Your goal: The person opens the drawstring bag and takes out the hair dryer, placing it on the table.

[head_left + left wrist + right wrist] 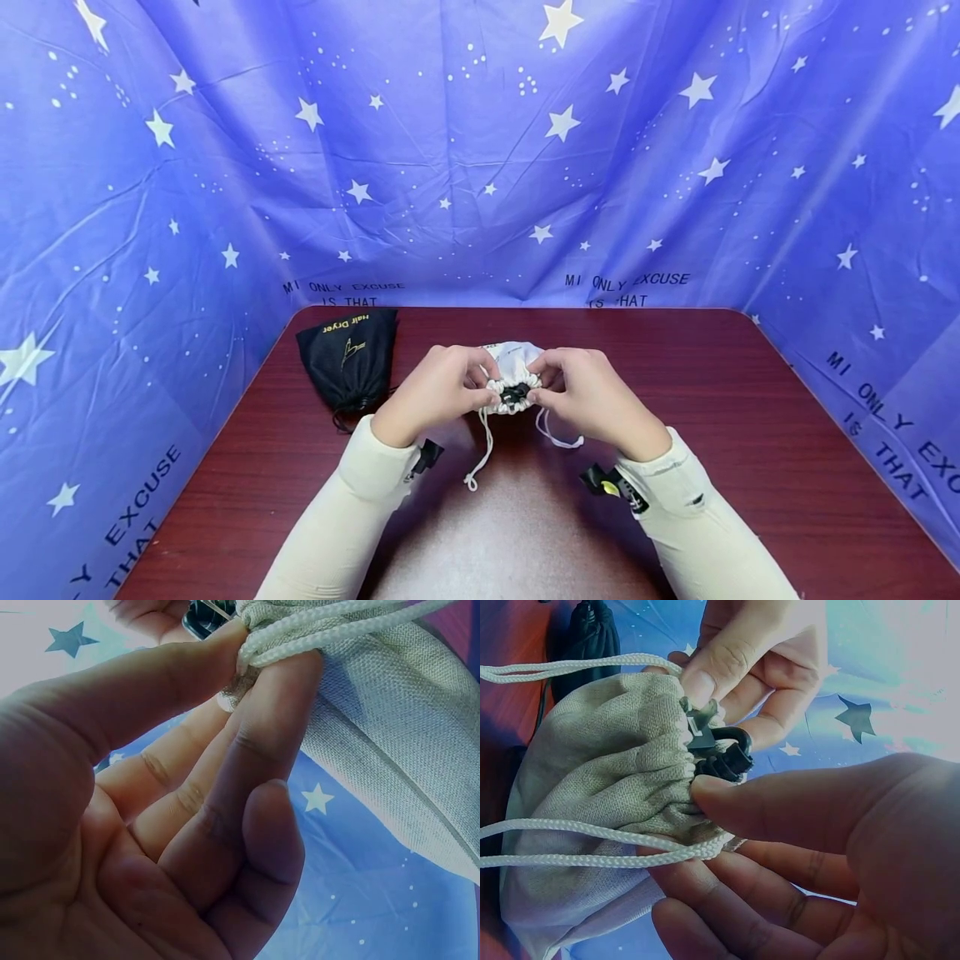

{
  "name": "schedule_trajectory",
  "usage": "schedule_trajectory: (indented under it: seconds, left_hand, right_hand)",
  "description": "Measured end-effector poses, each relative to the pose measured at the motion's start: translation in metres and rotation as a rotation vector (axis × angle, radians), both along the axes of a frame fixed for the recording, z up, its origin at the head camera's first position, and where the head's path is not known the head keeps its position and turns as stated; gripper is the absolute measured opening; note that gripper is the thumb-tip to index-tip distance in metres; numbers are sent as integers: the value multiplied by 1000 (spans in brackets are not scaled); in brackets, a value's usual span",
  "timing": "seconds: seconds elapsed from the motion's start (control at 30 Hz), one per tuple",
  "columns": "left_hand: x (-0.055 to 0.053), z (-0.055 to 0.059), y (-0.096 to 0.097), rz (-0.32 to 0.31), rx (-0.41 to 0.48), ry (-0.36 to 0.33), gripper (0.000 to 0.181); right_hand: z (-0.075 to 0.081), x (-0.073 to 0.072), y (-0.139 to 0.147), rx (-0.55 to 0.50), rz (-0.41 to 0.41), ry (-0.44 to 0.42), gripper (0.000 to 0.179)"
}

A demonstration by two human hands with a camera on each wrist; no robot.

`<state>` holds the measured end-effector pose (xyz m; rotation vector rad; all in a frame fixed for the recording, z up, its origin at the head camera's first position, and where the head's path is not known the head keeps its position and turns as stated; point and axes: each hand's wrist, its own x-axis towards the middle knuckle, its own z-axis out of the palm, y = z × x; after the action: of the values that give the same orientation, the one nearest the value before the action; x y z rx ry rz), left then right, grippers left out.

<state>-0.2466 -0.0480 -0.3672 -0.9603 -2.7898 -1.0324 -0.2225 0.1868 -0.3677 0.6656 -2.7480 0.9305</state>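
A pale cloth drawstring bag [517, 360] stands between my hands, its gathered mouth partly open and facing me. My left hand [448, 382] pinches the left side of that mouth between thumb and fingers. On the opposite side my right hand [588, 392] pinches the rim the same way. Inside the opening shows a black cable [731, 754] with a plug-like end; the rest of the contents is hidden by the cloth. White drawstrings [600, 855] hang out from both sides of the bag, one ending in a knot.
At the table's back left lies a black drawstring pouch [351, 358] with yellow "Hair Dryer" lettering. The dark red table [675, 358] meets a blue star-printed curtain [450, 150] behind and at both sides.
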Motion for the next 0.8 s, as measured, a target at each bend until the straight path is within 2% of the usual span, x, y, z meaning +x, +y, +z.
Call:
schedule_trajectory:
  seconds: [0.27, 0.8]
  left_hand:
    - [0, 1, 1, 27, -53, 20, 15]
    - [1, 0, 2, 49, -50, 52, 13]
  right_hand:
    - [0, 0, 0, 11, -7, -9, 19]
    - [0, 0, 1, -12, -34, -13, 12]
